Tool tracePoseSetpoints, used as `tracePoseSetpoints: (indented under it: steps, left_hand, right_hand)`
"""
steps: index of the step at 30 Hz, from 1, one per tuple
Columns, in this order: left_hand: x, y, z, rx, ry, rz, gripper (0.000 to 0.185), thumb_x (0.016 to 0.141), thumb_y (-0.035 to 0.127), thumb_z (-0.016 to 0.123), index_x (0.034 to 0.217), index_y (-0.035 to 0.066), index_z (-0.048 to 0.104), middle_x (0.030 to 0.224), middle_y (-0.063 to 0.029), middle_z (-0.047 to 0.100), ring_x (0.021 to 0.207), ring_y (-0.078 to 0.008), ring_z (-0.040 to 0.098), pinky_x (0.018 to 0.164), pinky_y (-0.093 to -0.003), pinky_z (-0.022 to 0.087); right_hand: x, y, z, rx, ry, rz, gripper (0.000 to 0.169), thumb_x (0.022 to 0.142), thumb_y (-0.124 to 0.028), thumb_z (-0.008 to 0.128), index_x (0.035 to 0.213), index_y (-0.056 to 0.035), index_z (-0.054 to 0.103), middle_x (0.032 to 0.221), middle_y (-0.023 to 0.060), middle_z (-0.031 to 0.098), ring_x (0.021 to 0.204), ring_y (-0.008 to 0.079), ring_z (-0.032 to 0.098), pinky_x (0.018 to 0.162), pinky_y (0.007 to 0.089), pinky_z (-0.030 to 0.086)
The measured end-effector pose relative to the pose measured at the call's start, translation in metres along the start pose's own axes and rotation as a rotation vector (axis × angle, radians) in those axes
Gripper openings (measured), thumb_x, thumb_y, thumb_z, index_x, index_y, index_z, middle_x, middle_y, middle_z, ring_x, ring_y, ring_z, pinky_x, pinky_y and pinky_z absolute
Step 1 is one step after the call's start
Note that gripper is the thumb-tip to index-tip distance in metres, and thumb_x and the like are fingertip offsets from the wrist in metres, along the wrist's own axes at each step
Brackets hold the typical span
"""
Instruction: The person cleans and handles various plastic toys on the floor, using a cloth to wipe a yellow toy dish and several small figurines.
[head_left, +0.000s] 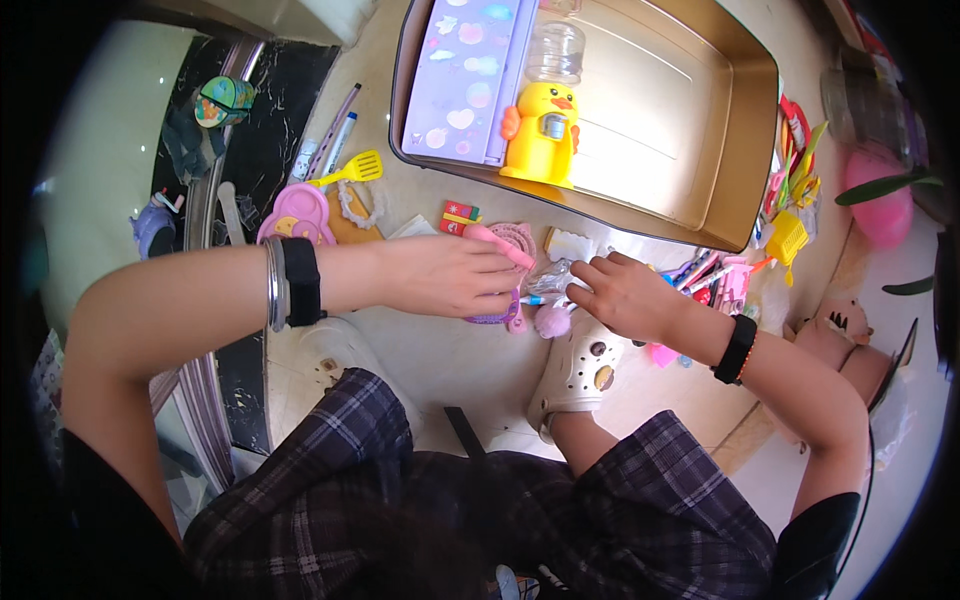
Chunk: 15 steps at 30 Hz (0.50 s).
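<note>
My left hand (442, 277) reaches palm down over small toys on the floor, its fingertips above a purple toy (495, 313). A pink stick-like piece (501, 246) lies along its index finger, over a pink round patterned piece (517, 238). Whether the fingers grip anything is hidden. My right hand (634, 300) hovers with curled fingers beside crumpled clear plastic (551, 277) and a lilac pompom (553, 321). A blue-and-white pen-like item (536, 300) points toward its fingertips, and I cannot tell whether they hold it.
Ahead stands a gold-coloured bin (739, 150) with a lilac case (457, 82) and a yellow duck water dispenser (544, 135). Left lie a yellow toy spatula (360, 166), a pink plate (300, 210) and a scrunchie (358, 210). Pens and toys (701, 277) pile up right, near my clog (577, 367).
</note>
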<state>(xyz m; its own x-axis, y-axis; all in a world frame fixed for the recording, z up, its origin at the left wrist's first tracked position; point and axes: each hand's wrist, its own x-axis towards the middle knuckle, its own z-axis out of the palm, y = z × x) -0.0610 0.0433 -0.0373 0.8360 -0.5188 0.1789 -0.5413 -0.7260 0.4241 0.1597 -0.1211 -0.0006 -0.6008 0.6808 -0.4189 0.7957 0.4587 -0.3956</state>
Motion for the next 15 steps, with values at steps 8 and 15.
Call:
tracePoseSetpoints:
  steps: [8, 15]
  left_hand:
    - [0.001, 0.015, 0.009, 0.133, -0.039, -0.181, 0.037, 0.076, 0.016, 0.056, 0.112, 0.007, 0.053, 0.113, -0.0088, 0.053, 0.116, -0.0243, 0.047, 0.106, -0.0423, 0.030]
    - [0.014, 0.022, 0.016, 0.195, -0.141, -0.199, 0.035, 0.073, 0.015, 0.058, 0.107, 0.005, 0.056, 0.107, -0.0061, 0.057, 0.104, -0.0225, 0.051, 0.100, -0.0409, 0.035]
  right_hand:
    - [0.010, 0.015, -0.015, -0.032, 0.092, -0.162, 0.016, 0.075, -0.015, 0.059, 0.091, -0.0083, 0.058, 0.093, 0.0066, 0.053, 0.082, 0.0205, 0.060, 0.072, 0.0342, 0.050]
    - [0.009, 0.005, -0.022, -0.060, 0.046, -0.180, 0.017, 0.074, -0.014, 0.058, 0.090, -0.0077, 0.057, 0.090, 0.0066, 0.053, 0.080, 0.0200, 0.059, 0.069, 0.0329, 0.049]
